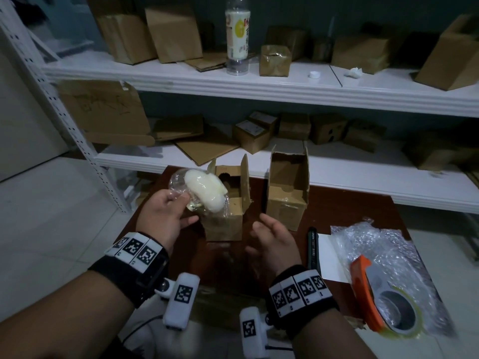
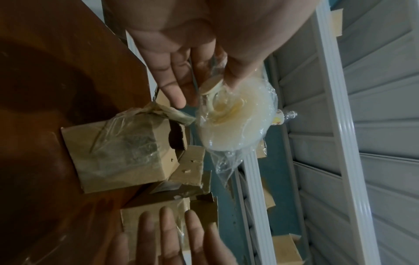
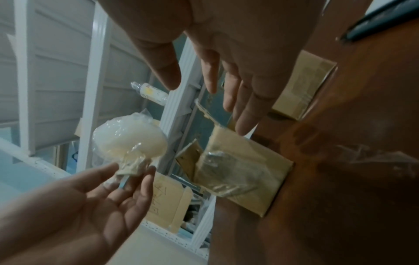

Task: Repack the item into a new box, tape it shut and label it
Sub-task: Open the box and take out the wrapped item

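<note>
My left hand (image 1: 171, 211) pinches the stem end of a pale round item wrapped in clear plastic (image 1: 204, 193), holding it in the air above the left open cardboard box (image 1: 225, 218). In the left wrist view the wrapped item (image 2: 235, 122) hangs off thumb and fingers; in the right wrist view the item (image 3: 129, 141) sits above the left palm. A taller open box (image 1: 286, 193) stands to the right. My right hand (image 1: 272, 234) hovers with straight fingers before the boxes, holding nothing. An orange tape dispenser (image 1: 383, 299), a black marker (image 1: 312, 244) and a white label sheet (image 1: 331, 257) lie at the right.
The boxes stand on a dark brown table (image 1: 350, 208). Bubble wrap (image 1: 381, 244) lies under the dispenser. Behind is a white shelf rack (image 1: 259, 84) with several cardboard boxes and a plastic bottle (image 1: 237, 35). Pale floor tiles (image 1: 51, 203) lie to the left.
</note>
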Demonstrator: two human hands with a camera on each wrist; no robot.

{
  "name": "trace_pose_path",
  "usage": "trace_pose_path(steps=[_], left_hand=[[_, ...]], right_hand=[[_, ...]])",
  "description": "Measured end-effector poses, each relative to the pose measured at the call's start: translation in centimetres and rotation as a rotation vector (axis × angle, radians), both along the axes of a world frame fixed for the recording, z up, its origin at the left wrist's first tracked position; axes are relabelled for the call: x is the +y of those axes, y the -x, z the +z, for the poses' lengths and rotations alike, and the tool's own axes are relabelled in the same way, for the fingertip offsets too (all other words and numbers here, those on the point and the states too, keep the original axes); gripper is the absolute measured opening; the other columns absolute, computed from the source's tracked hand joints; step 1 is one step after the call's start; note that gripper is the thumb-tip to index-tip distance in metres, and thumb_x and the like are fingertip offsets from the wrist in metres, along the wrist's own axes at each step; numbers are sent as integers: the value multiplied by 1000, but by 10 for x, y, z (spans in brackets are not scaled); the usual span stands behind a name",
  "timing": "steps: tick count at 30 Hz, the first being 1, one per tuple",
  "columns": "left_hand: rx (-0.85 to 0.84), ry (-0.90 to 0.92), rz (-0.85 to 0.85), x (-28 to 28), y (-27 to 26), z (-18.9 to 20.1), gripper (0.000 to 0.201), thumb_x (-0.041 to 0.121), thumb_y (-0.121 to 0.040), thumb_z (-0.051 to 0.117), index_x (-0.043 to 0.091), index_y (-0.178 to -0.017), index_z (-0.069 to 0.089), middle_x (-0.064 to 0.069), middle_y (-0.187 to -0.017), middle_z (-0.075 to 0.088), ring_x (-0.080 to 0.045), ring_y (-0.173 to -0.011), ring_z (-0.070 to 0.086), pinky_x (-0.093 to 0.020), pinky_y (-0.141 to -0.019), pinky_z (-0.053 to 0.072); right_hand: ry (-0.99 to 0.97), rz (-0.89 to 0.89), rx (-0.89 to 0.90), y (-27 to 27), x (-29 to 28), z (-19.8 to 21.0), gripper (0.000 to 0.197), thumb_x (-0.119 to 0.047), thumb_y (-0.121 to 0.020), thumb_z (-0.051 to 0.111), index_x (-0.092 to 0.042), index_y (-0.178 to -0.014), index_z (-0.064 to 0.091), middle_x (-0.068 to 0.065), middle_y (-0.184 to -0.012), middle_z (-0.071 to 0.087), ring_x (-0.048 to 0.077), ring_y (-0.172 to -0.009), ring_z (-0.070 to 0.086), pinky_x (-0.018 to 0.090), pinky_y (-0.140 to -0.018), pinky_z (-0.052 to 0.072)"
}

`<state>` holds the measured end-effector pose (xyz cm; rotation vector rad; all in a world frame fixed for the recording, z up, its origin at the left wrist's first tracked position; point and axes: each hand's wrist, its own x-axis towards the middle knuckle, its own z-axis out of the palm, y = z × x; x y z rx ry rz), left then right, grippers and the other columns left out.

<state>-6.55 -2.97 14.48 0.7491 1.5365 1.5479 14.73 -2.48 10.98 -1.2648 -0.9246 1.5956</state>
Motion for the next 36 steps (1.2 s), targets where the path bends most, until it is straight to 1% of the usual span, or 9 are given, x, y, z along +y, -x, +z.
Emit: trace_pose_path(steps=[3,6,9,18,22,26,30,33,36], left_hand=[[7,6,-32,-18,-7,3,9,19,-93,66,11,-96,65,-15,-105,70,-30,-96,71,-46,-82,58],[-5,39,-92,-37,-18,6,13,17,-93,65,7,-101,65,-17,-108,71,-31,-96,72,-47,-83,58],[0,69,-148,-52,-32,8,15,14,-94,64,4,-104,64,-18,-107,70,-33,-98,71,-52,-88,57],[39,149,-279,-68,-68,-9,15,18,-90,69,4,-95,64,-16,-95,73,-32,-92,72,-56,-86,57],[41,164,-321,-65,-81,-14,15,23,-91,68,8,-93,68,-12,-90,75,-30,-90,73,-53,-86,57],[33,225,-384,-53,-92,-17,20,25,-93,65,10,-105,69,-14,-103,75,-29,-95,73,-47,-85,58],[17,282,-453,-43,-105,-17,21,16,-97,61,13,-118,65,-8,-115,71,-21,-102,70,-33,-73,59],[123,293,-457,-40,-108,-14,20,15,-95,63,18,-115,64,-3,-115,70,-17,-105,68,-40,-86,59],[290,209,-397,-36,-106,-4,13,16,-92,68,21,-104,68,-2,-103,72,-17,-98,68,-41,-89,57]], right_hand=[[-1,-2,14,-7,-12,11,19,-26,-97,64,-36,-114,61,3,-123,67,26,-115,66,34,-79,58],[-68,31,-13,-12,-28,16,20,-27,-96,65,-33,-115,63,-1,-118,69,16,-109,68,35,-84,60],[-120,96,-59,-17,-43,19,24,-27,-96,65,-28,-120,64,-4,-115,70,11,-105,69,31,-81,61],[-120,137,-166,-43,-62,12,35,-21,-90,74,-22,-123,63,0,-113,72,17,-96,71,30,-75,59],[-120,114,-225,-55,-57,6,27,-27,-91,73,-25,-116,65,-2,-104,75,14,-87,73,27,-68,57],[-24,40,-188,-63,-47,-4,21,-34,-93,69,-20,-109,69,4,-101,77,21,-88,75,33,-65,59],[199,-95,-69,-71,-35,-14,20,-33,-97,64,-15,-103,65,11,-94,76,25,-80,74,37,-66,56],[321,-128,-112,-76,-29,-17,23,-36,-99,61,-13,-104,62,11,-97,72,25,-82,72,38,-69,57],[367,-147,-167,-76,-21,-23,29,-38,-99,60,-11,-105,62,12,-101,72,26,-85,74,43,-75,60]])
